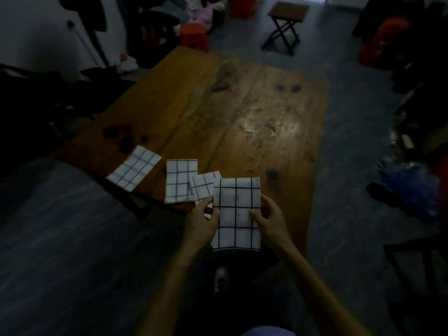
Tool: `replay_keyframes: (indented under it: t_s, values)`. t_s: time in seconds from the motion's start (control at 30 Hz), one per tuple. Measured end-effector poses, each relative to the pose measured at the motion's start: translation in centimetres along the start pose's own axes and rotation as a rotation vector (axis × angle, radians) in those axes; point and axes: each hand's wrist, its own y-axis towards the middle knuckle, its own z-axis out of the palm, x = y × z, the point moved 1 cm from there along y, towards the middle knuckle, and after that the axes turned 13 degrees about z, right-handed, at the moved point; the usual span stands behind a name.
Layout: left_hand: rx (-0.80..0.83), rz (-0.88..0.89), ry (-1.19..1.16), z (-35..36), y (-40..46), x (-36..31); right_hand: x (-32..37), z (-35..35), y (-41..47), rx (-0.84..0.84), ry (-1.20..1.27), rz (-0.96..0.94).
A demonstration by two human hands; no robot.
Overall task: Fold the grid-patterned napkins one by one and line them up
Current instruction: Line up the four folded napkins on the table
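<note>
- Napkin in hand (236,212): white with black grid, already narrowed to a tall strip, held upright over the near end of the worktop (254,112). Its lower edge hangs past the worktop's near edge, toward the person's lap.
- Left hand (202,220) pinches the strip's left edge about mid-height. Right hand (269,220) pinches the right edge at the same level. Even grip on both sides, probably to keep it flat and square for the next fold.
- Three folded napkins lie on the worktop's near-left part: far-left napkin (134,168) lies tilted and apart from the rest. Middle napkin (178,180) lies straight. Small napkin (203,186) overlaps the middle one's right side and sits partly behind the held strip.
- The row is uneven, so lining up looks unfinished.
- Free wood to the right of the held strip seems the likely spot for it.
- Around: folding stool (286,25), red stool (194,35), clothes heap at far left; dim light, details unclear.
- Possible obstruction: small napkin close to the left fingers.
</note>
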Motion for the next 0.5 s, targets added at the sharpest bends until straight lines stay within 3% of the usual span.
replay_keyframes:
  t_s: [0.27, 0.37, 0.5]
  values:
    - [0.315, -0.04, 0.076, 4.6, 10.1, 3.8, -2.2, 0.5, 7.9, -0.255, 0.183, 0.226]
    - [0.392, -0.115, 0.076, 6.2, 11.6, 4.8, -3.1, 0.2, 9.5, -0.385, 0.089, 0.328]
    - [0.357, -0.175, 0.063, 7.2, 13.1, 5.8, -3.9, 1.1, 10.4, -0.547, -0.142, 0.341]
